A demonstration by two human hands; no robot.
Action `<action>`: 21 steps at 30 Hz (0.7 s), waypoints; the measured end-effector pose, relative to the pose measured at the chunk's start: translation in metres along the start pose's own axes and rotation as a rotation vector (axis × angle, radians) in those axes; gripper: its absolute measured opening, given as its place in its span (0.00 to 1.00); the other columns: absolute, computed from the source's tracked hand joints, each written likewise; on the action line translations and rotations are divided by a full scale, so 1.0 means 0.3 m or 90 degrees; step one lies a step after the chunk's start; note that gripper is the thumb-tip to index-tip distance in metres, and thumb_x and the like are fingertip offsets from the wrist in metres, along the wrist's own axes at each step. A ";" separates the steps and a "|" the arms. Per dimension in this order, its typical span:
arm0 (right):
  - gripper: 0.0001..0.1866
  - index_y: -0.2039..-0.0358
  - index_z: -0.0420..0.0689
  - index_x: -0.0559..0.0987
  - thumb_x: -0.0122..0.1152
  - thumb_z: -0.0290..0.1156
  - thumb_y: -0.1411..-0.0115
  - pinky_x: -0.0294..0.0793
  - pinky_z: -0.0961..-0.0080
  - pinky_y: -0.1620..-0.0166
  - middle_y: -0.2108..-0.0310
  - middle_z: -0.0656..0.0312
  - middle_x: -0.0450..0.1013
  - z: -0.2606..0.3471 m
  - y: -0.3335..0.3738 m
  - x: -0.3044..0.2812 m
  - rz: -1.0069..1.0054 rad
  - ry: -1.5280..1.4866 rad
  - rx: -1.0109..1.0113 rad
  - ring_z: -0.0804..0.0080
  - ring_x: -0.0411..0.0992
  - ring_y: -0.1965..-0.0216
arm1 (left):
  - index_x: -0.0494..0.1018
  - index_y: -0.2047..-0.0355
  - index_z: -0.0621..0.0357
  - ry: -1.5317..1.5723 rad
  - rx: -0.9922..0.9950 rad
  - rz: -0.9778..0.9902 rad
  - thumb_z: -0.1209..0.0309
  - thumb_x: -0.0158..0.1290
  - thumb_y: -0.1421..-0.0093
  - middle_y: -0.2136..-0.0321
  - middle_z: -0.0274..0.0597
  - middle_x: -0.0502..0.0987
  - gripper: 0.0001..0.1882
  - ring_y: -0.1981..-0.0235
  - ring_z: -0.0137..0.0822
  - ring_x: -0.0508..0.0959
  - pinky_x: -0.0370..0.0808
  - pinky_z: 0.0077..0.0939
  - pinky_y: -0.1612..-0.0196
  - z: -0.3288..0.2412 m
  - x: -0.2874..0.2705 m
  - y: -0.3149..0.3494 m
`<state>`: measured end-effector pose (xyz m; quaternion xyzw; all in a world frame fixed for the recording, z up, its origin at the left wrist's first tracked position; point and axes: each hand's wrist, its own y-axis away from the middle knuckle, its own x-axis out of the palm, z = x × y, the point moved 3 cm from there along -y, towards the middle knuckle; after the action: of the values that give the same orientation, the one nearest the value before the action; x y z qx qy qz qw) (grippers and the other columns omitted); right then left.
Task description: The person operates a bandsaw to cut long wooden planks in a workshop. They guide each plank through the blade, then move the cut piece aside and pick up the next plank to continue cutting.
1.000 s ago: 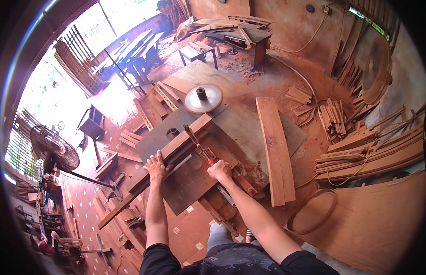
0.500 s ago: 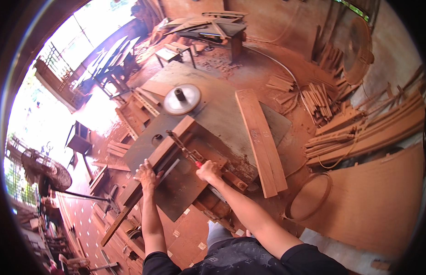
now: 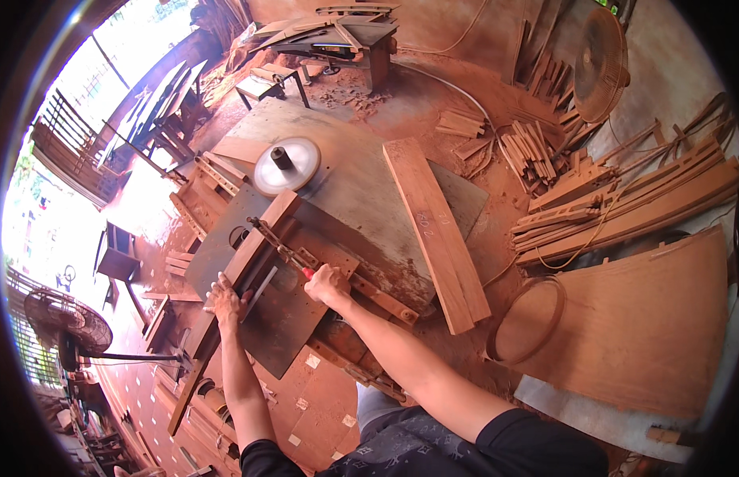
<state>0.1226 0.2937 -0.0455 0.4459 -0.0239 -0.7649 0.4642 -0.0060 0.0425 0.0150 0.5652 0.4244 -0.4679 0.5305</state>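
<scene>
My left hand (image 3: 224, 302) rests on a long wooden beam (image 3: 256, 248), its fingers spread over the wood. The beam lies aslant across a dark metal machine table (image 3: 278, 342). My right hand (image 3: 328, 284) is closed round the red handle of a toggle clamp (image 3: 283, 249), whose arm reaches to the beam. The clamp sits on a wooden jig (image 3: 337, 258) beside the beam. Close to the beam's left side, a dark ring-shaped part (image 3: 239, 236) shows at an opening in the table. Beyond the beam's far end lies a pale round disc (image 3: 287, 165) with a dark central post.
A wide wooden board (image 3: 437, 234) lies on the table's right. Wood strips (image 3: 532, 155) and long planks (image 3: 624, 211) are stacked farther right, near a curved panel (image 3: 624, 334) and a hoop (image 3: 528, 318). A standing fan (image 3: 67, 318) is at left. Sawdust covers the floor.
The whole view has shifted, so most things appear farther left. Beam, clamp and both hands have also moved slightly left relative to the disc. My right hand still grips the handle.
</scene>
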 end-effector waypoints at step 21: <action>0.23 0.65 0.37 0.86 0.63 0.49 0.37 0.85 0.57 0.58 0.62 0.44 0.83 0.070 0.014 0.037 0.044 -0.039 -0.095 0.49 0.84 0.56 | 0.42 0.21 0.42 -0.071 -0.014 -0.043 0.47 0.68 0.41 0.25 0.58 0.54 0.59 0.28 0.67 0.59 0.58 0.87 0.36 0.130 0.088 -0.098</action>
<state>0.1088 0.2752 -0.0385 0.3856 0.0039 -0.7614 0.5211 -0.0325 0.0055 -0.0167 0.5179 0.4178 -0.5118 0.5433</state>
